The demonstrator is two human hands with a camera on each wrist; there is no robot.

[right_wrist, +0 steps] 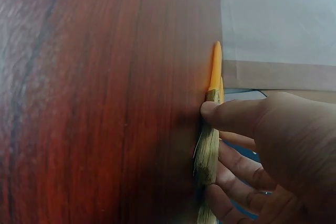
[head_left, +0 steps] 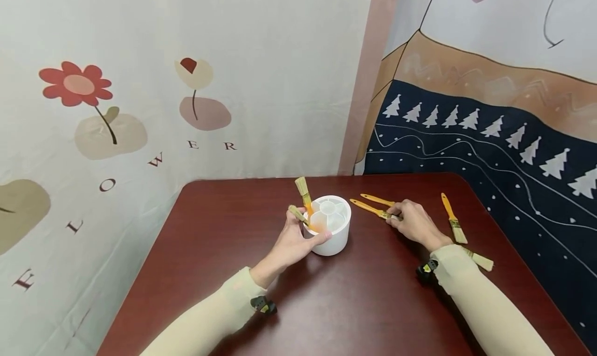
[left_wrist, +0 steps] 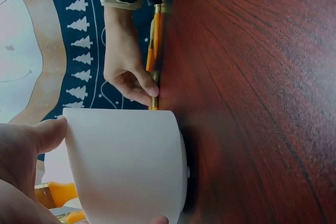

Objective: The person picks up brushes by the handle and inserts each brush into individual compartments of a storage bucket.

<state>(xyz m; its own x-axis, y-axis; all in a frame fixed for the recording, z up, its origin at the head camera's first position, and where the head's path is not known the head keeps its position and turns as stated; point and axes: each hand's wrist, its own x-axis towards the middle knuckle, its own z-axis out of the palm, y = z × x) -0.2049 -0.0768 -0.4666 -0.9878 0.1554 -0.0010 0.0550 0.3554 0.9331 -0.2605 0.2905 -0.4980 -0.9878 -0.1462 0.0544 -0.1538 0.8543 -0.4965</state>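
Observation:
My left hand grips a round white organizer by its side, thumb at the rim. Inside, the organizer is split into compartments around a small central ring. Two paintbrushes lean out on its left, a farther brush and a nearer brush, bristles up. To the right, my right hand pinches a yellow-handled paintbrush at its metal band, thumb on top, close over the table. Its handle points left toward the organizer. Just behind it lies another yellow-handled brush, partly hidden by the fingers.
Farther right on the dark red table lies a loose brush. Another brush is partly covered by my right forearm. Printed cloth hangs behind the table's back edge, and a dark tree-patterned cloth hangs along the right side.

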